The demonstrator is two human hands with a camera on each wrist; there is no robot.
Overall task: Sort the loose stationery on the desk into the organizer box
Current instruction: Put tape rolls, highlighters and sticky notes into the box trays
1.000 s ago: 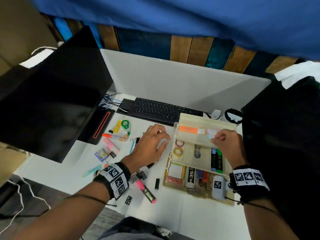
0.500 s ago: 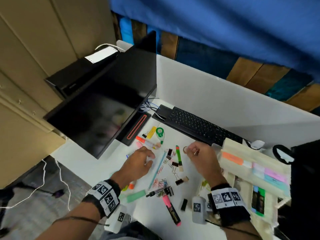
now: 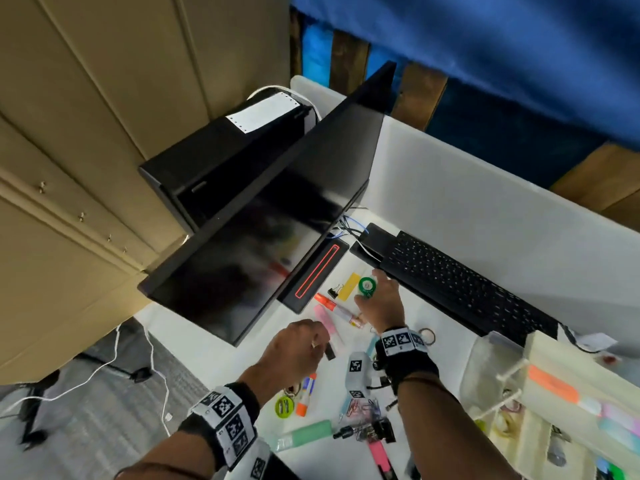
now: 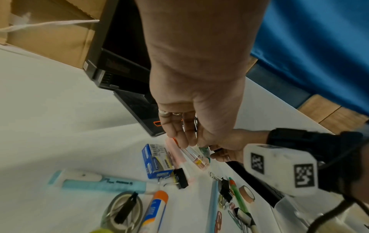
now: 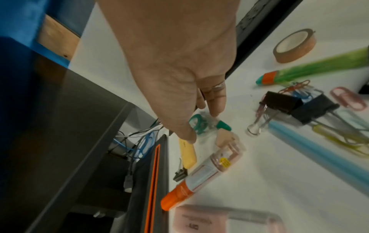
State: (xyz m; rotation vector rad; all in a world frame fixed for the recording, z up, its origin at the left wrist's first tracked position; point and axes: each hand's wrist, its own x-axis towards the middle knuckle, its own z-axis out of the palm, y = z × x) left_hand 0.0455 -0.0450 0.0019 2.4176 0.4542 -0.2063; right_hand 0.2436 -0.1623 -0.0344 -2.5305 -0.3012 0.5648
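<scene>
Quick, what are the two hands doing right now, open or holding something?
Left hand: open, fingers loosely curled, holding nothing visible.
Right hand: fingers either side of the green tape dispenser; grip cannot be told.

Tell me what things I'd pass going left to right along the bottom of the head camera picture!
lime-green roll → glue stick → pink highlighter → organizer box

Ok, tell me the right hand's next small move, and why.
Probably close the fingers on the green correction tape dispenser and lift it. The right hand is open, reaching over it beside the keyboard, fingertips at its edge, nothing gripped yet. The organizer box sits open to the right.
</scene>
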